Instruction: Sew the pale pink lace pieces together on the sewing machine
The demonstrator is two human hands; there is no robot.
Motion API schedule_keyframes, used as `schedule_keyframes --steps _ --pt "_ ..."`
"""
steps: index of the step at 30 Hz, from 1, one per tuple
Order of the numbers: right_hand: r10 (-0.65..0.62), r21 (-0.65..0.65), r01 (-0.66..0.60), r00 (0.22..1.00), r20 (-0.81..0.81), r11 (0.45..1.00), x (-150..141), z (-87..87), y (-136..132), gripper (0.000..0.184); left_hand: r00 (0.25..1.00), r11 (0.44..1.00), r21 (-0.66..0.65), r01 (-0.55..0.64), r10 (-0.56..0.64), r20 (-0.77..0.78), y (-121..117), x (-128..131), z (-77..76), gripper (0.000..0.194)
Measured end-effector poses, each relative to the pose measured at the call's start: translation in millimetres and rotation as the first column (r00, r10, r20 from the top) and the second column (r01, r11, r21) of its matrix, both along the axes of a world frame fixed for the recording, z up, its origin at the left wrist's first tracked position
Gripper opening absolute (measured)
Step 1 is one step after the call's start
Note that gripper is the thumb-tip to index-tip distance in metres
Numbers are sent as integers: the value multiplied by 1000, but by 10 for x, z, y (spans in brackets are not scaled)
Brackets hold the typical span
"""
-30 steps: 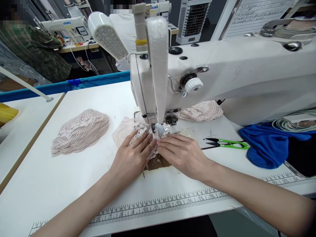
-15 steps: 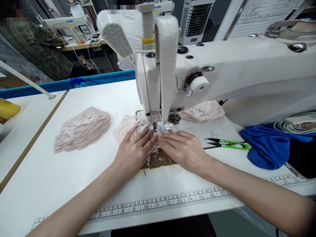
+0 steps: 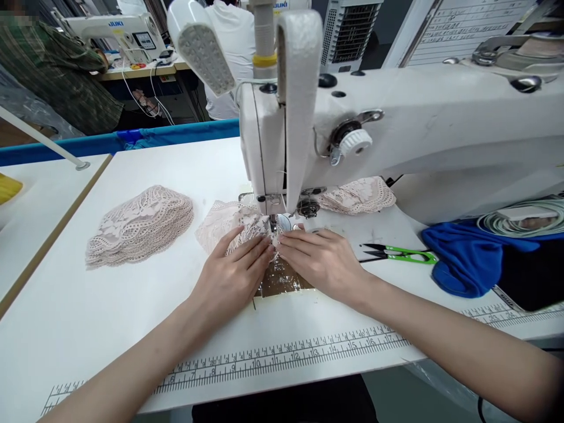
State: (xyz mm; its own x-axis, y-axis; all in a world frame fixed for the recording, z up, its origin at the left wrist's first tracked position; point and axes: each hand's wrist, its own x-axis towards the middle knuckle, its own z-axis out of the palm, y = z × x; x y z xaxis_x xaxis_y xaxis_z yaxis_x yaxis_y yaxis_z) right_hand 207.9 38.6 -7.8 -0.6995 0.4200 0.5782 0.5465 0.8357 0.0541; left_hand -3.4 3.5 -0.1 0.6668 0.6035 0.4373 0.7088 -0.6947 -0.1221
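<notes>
Lace piece [image 3: 215,226], pale pink, lies on the worktop [image 3: 101,320] at the sewing machine [image 3: 396,111], w/ its R part under the presser foot [image 3: 274,223] & its L edge spread out past the fingers. L hand [image 3: 233,267] & R hand [image 3: 319,255] both palm down on it, fingers nr straight & close tog., tips almost meeting just in front of the foot; thumbs hidden, so can't tell if either pinches. Narrow gap btwn the hands shows the brown plate [image 3: 286,279], its front edge just short of the wrists. L side: lace stack [image 3: 141,226], edges fanned, w/ a strip of white surface btwn it & the piece, so some room there. R side tighter: green-handled snips [image 3: 409,255] lie nr the R hand, blades pointing at it, then blue cloth [image 3: 467,258] & black phone [image 3: 529,279] toward the R end. 2nd lace pile [image 3: 359,195] sits behind, partly under the machine arm. Printed ruler [image 3: 255,364] runs along the front edge, forearms crossing over it.
</notes>
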Motion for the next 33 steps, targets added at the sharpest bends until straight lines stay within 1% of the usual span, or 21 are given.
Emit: schedule_keyframes --steps 6,12,18,26,33 --pt "-15 6 15 1000 -26 1000 -9 -9 -35 19 999 1000 -31 1 0 38 1 -7 10 32" --pt "-49 21 49 999 -14 999 -31 -2 -18 22 999 1000 -30 -10 11 38 51 -17 2 31" --pt "-69 0 69 998 12 998 -51 -12 18 22 998 998 -40 -44 45 50 115 -24 -22 32" --pt "-59 19 59 998 9 998 -21 -3 -16 22 999 999 13 -31 31 22 -14 26 40 26" --pt "-72 14 72 997 2 997 -29 10 -10 20 999 999 5 -42 42 24 3 26 30 26"
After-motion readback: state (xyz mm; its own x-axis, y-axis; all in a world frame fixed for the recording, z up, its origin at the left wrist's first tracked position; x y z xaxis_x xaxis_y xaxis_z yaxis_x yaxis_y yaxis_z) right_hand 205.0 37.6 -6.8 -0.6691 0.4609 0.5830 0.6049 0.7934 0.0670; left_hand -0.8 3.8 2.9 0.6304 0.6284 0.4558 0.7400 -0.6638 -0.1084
